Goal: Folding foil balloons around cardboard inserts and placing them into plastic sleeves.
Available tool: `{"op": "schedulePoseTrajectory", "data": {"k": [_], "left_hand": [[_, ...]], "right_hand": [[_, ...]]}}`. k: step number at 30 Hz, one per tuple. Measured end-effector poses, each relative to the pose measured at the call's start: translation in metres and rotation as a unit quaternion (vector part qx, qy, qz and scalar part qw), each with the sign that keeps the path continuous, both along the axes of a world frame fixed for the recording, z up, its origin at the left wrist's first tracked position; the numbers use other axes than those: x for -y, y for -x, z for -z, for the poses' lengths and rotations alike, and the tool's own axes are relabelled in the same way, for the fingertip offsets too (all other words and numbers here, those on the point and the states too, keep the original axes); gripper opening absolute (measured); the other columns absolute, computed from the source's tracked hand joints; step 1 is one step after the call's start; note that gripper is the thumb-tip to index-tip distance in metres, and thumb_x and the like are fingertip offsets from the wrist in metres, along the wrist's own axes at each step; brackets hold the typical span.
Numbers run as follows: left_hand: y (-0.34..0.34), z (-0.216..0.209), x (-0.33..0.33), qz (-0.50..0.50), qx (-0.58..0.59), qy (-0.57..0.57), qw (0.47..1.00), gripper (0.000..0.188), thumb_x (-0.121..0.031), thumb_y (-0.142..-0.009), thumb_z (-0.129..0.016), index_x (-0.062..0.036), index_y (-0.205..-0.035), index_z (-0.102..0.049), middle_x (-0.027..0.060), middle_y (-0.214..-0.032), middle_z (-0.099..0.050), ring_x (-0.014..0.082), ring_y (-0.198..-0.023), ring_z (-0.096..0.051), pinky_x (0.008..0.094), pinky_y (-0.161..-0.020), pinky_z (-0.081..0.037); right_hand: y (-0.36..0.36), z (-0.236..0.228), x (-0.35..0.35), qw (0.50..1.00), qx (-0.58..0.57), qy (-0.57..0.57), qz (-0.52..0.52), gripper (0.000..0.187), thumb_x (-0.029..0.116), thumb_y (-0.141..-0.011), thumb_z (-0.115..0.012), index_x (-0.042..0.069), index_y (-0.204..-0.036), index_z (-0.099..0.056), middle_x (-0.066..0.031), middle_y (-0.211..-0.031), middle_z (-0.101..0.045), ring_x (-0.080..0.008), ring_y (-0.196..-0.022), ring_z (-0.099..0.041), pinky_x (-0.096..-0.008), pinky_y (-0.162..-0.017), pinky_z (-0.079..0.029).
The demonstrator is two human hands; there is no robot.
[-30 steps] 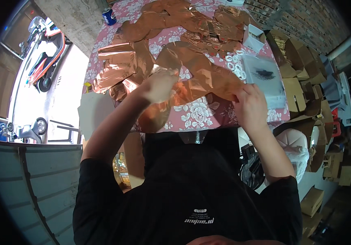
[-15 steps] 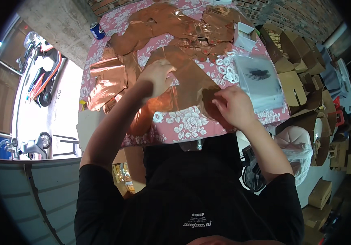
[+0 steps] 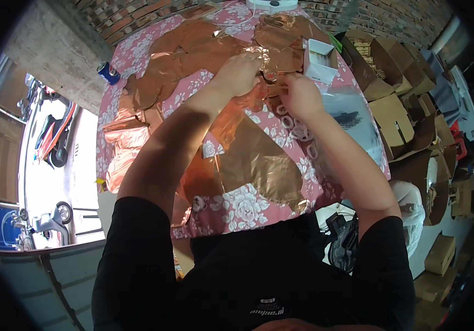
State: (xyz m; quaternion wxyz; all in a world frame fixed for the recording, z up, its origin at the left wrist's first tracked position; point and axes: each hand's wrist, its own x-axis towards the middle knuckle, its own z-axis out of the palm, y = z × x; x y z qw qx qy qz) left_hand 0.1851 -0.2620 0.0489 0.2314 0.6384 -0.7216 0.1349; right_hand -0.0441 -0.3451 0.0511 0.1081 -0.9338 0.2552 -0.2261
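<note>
Flat, shaped copper-coloured foil pieces cover much of the table; they look like deflated foil balloons. My left hand (image 3: 240,75) reaches over the far middle, its fingers bent onto the edge of a shiny foil piece (image 3: 253,101). Beside it on the right, my right hand (image 3: 303,98) pinches the same crumpled foil area between thumb and fingers. The fingertips of both hands are partly hidden. Nearer to me, a wide curved foil piece (image 3: 259,160) lies flat. White rings (image 3: 299,131) sit beneath and beside my right wrist.
The table has a pink flowered cloth (image 3: 242,207). A white open box (image 3: 320,62) and clear plastic bags (image 3: 352,121) lie on the right, a blue can (image 3: 108,73) on the left. Cardboard boxes (image 3: 391,118) stand beyond the right edge. A white device (image 3: 274,4) is at the back.
Both hands have moved farther across the table, away from the wide curved foil piece, to the crumpled foil at the far middle. The view has shifted slightly.
</note>
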Motion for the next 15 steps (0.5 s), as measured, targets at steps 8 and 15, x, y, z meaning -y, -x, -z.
{"op": "schedulePoseTrajectory", "data": {"k": [8,15], "left_hand": [[-0.021,-0.007,0.04,-0.029,0.094,-0.178,0.979,0.02,-0.018,-0.096,-0.073,-0.005,-0.11,-0.077,0.0163,-0.118,-0.076,0.0418,-0.109,-0.071,0.0535,-0.092,-0.057],[-0.037,-0.009,0.054,-0.076,-0.179,-0.053,0.98,0.025,-0.025,-0.096,-0.082,-0.0011,-0.1,-0.078,0.0138,-0.09,-0.078,0.03,-0.082,-0.074,0.0433,-0.078,-0.058]], "right_hand": [[-0.023,0.006,0.04,0.999,0.047,0.002,0.012,0.023,0.017,-0.087,-0.081,0.002,-0.103,-0.076,-0.0207,-0.107,-0.072,-0.0418,-0.109,-0.069,-0.0527,-0.096,-0.057],[-0.039,0.006,0.041,0.989,0.128,0.05,0.055,0.036,0.01,-0.083,-0.084,0.002,-0.113,-0.066,-0.0206,-0.116,-0.069,-0.0432,-0.112,-0.066,-0.0509,-0.099,-0.055]]}}
